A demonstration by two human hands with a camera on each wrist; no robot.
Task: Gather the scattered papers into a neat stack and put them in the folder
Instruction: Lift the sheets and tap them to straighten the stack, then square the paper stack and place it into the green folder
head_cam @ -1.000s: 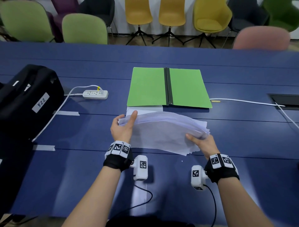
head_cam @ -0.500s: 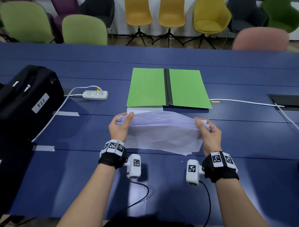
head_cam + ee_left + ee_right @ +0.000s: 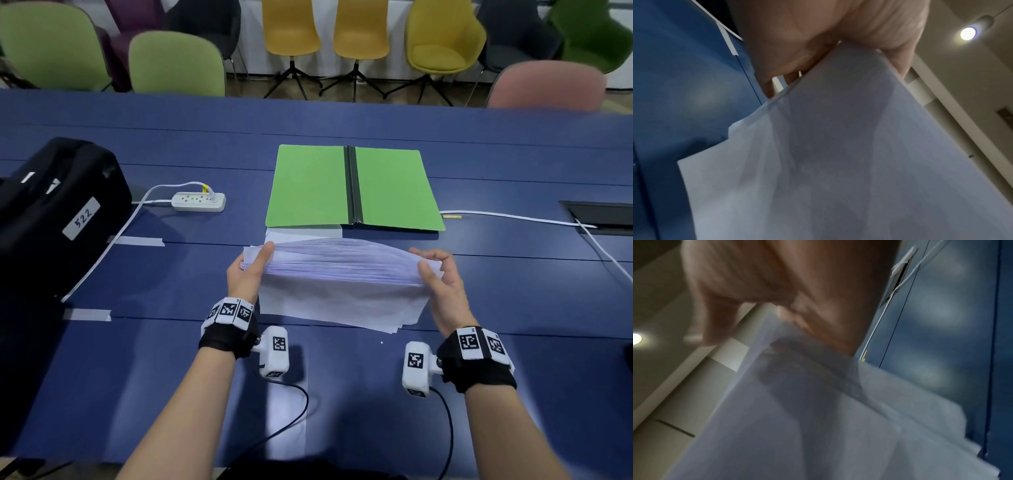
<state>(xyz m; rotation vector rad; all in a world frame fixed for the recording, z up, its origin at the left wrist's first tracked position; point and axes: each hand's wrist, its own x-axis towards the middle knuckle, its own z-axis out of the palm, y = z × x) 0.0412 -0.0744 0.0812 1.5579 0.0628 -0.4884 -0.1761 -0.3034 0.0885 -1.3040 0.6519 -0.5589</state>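
Papers (image 3: 339, 274) thin, floppy, light, likely slippery; edges uneven. Left hand (image 3: 248, 274) pinches left end. Right hand (image 3: 440, 281) pinches right end. Best hold both short ends. Folder (image 3: 308, 185) lies open behind.

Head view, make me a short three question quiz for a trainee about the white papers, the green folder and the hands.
1. True or false: the green card folder lies open and flat on the blue table.
2. Which hand holds the bowed stack of white paper sheets? A) left hand only B) right hand only C) both, one at each end
3. Fill in: the white power strip lies to the ______ of the folder, as the person sees it.

Key: 1 true. 2 C. 3 left.
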